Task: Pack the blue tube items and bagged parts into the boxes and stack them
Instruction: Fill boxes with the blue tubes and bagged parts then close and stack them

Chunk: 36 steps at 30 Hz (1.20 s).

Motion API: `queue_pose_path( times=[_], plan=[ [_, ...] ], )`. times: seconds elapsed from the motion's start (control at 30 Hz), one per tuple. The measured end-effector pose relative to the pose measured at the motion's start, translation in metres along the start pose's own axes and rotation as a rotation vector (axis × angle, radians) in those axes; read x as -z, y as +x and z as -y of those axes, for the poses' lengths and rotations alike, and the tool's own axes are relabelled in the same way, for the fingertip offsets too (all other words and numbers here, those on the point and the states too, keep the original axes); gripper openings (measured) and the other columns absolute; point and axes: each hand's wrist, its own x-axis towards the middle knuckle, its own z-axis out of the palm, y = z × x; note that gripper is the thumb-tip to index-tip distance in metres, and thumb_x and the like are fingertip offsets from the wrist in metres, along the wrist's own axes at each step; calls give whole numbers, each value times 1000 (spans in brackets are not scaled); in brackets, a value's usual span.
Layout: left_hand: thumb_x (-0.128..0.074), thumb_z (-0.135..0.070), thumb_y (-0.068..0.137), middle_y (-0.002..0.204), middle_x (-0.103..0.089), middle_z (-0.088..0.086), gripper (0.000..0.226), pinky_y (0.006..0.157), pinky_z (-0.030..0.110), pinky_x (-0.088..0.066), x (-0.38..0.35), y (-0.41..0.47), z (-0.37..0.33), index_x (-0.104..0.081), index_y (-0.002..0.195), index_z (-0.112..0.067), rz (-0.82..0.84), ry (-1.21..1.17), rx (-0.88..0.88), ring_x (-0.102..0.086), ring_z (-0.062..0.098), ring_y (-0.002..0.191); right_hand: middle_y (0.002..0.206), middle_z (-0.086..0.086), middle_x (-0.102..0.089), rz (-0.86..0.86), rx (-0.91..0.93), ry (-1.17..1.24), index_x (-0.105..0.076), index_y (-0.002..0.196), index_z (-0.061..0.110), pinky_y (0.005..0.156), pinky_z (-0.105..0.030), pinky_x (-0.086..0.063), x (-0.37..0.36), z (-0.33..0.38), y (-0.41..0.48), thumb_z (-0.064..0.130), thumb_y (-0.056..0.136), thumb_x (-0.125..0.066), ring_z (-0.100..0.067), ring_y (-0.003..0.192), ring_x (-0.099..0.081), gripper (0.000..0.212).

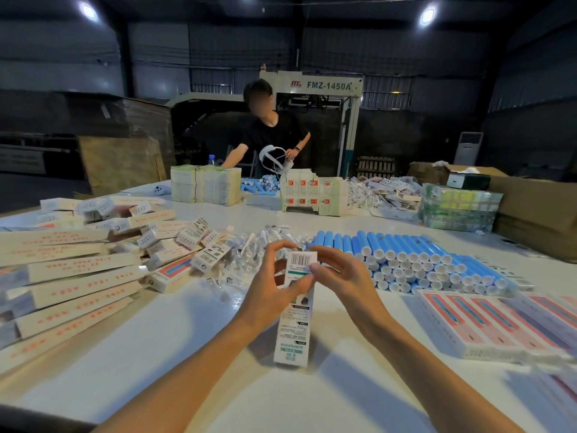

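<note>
We pinch box (pixel 295 323) top, left hand (pixel 273 284) and right hand (pixel 342 273); likely-packed boxes (pixel 78 276) left of hands, many blue tubes (pixel 421 260) right, unpacked.

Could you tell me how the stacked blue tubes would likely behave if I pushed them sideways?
The blue tubes are round and piled in layers, so they would probably roll and the pile spread. They look rigid with white end caps, so should likely keep shape when gripped.

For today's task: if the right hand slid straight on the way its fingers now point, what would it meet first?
The box, at its barcoded top end, which the right hand seems to pinch; just beyond, depth unclear, lies the left hand.
</note>
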Motion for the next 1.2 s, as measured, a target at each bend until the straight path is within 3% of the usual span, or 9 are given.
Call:
queue_pose_path(
  times=[0.43, 0.57, 0.63, 0.7, 0.8, 0.9, 1.07, 1.13, 1.2],
  plan=[
    [-81, -52, 85, 108, -77, -6, 54, 84, 36, -64, -1, -1, 0, -55, 129, -37, -19, 17, 5, -77, 19, 99, 110, 4, -78, -57, 81, -41, -77, 117, 22, 85, -22, -57, -4, -10, 0, 26, 99, -73, -18, 105, -75, 19],
    [-86, -58, 80, 108, -78, -2, 56, 81, 35, -64, 0, -1, 6, -56, 123, -39, -55, -43, 44, -77, 20, 100, 124, 4, -75, -50, -23, 79, -69, 132, 33, 93, -24, -56, -13, -21, -4, 30, 102, -68, -17, 116, -71, 31],
    [-89, -65, 74, 107, -79, -1, 60, 77, 30, -63, 3, 0, 7, -55, 119, -41, -86, -103, 72, -78, 18, 99, 130, 6, -72, -14, -169, 207, -55, 142, 43, 93, -29, -57, -19, -24, -7, 33, 103, -64, -17, 120, -69, 41],
    [-91, -67, 69, 106, -79, -1, 60, 79, 27, -62, 6, 1, 9, -55, 112, -44, -125, -169, 109, -78, 18, 100, 125, -1, -74, 26, -296, 208, -55, 139, 47, 90, -31, -58, -21, -20, -10, 41, 104, -60, -20, 114, -72, 36],
    [-93, -70, 63, 106, -78, 4, 65, 82, 33, -62, 7, 3, 14, -55, 110, -47, -107, -220, 151, -77, 23, 103, 117, -13, -73, 156, -363, 114, -64, 132, 29, 86, -34, -59, -15, -15, -14, 53, 105, -54, -29, 105, -72, 38],
    [-91, -74, 63, 109, -77, 9, 68, 84, 33, -60, 3, 1, 17, -53, 113, -48, -32, -258, 184, -76, 23, 104, 111, -11, -70, 218, -367, 87, -60, 134, 21, 84, -32, -58, -7, -11, -20, 51, 106, -52, -23, 97, -70, 42],
    [-79, -39, 92, 127, -67, -11, 51, 97, 28, -58, -5, -4, 22, -46, 132, -43, 121, 0, 89, -66, 7, 120, 114, 3, -72, 69, -361, -334, -58, 135, 40, 73, -21, -60, 27, 11, -34, 61, 97, -61, -7, 90, -74, 44],
    [-77, -23, 98, 128, -66, -9, 50, 99, 29, -56, -7, -8, 25, -47, 133, -42, 195, 131, 93, -66, 7, 118, 110, 6, -68, -27, -342, -501, -56, 137, 38, 63, -16, -56, 56, 29, -35, 61, 97, -62, 2, 80, -71, 46],
    [-73, -15, 101, 119, -69, -12, 38, 96, 24, -53, -7, -12, 29, -58, 125, -40, 274, 293, 57, -66, 6, 114, 102, 9, -65, -122, -322, -678, -55, 139, 31, 69, -23, -55, 93, 45, -33, 54, 100, -62, -1, 76, -68, 46]
  ],
)
